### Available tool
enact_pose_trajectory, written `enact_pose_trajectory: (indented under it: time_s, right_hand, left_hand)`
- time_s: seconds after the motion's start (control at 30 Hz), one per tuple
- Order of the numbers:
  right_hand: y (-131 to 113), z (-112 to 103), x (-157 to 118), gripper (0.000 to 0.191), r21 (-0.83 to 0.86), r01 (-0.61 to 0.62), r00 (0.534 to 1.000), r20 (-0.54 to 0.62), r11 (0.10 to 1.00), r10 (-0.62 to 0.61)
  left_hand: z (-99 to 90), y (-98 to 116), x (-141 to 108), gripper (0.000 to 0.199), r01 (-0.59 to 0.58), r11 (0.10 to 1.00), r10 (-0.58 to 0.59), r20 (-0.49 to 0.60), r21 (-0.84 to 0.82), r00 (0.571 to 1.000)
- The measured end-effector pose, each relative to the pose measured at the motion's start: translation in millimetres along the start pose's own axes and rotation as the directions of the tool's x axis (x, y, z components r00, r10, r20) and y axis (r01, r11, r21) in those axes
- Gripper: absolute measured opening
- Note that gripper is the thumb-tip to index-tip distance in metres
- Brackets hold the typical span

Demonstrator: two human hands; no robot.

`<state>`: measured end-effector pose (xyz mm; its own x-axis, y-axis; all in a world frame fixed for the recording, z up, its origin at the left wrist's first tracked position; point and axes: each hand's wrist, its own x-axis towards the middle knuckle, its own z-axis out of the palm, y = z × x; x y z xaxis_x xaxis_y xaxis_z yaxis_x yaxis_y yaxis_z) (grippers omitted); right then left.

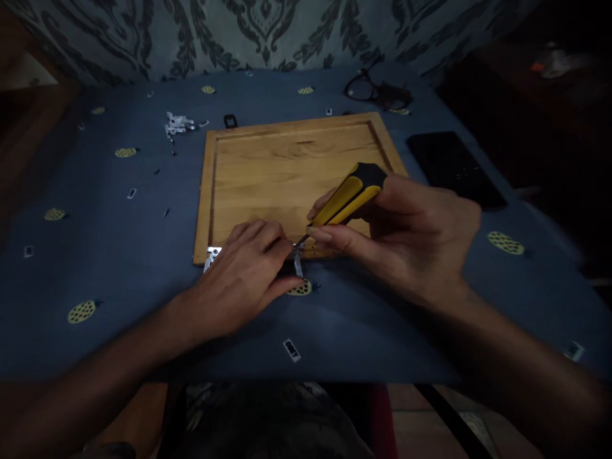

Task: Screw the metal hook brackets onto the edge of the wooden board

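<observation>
– On the worktop point(143, 331), wooden panel point(287, 178) lies flat. Right hand point(421, 233)?
– Grip closed around the yellow-black screwdriver point(347, 194); shaft tilted, tip at the metal fitting point(298, 262) on the panel's near edge.
– Left hand point(248, 264)?
– Grip part-way open, thumb spread from fingers, fingertips at the same fitting. Can't tell whether it's pinched.

Yellow-black screwdriver point(348, 194) held tilted by right fingers point(342, 238); silvery hinge point(298, 264) steadied by left fingers point(276, 250); framed wooden panel point(272, 178) laid flat beneath

Bare forearms point(122, 360), dark patterned clothing point(268, 424)
</observation>
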<state>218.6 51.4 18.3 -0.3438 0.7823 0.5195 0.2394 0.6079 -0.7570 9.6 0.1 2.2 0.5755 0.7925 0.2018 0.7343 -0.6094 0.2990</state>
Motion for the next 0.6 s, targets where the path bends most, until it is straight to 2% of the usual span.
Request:
enact_pose_trajectory:
  time_s: [0.1,0.23,0.43,0.53,0.6]
  right_hand:
    - [1,1,-3,0.020,-0.053,0.004,1.000,0.006,0.999,-0.003]
    - [-3,0,-6,0.020,-0.027,-0.022,0.999,-0.035,0.999,0.021]
    - [-9,-2,-4,0.029,-0.068,-0.052,0.979,-0.200,0.996,0.038]
    - [-6,1,-1,0.031,-0.044,-0.077,0.983,-0.169,0.996,0.069]
    - [-3,3,0,0.032,-0.026,-0.049,0.991,-0.126,0.998,0.045]
  left_hand:
    - [1.0,-1,0,0.031,0.004,1.000,-0.004,0.005,0.003,1.000]
    - [0.3,0,0,0.029,0.012,1.000,-0.012,0.005,0.011,1.000]
    - [-2.9,1,1,0.028,0.015,0.999,-0.015,0.026,0.031,1.000]
    - [-3.4,0,1,0.029,0.013,0.999,-0.014,0.020,0.031,1.000]
    - [-3.5,0,1,0.030,0.012,0.999,-0.012,0.016,0.032,1.000]
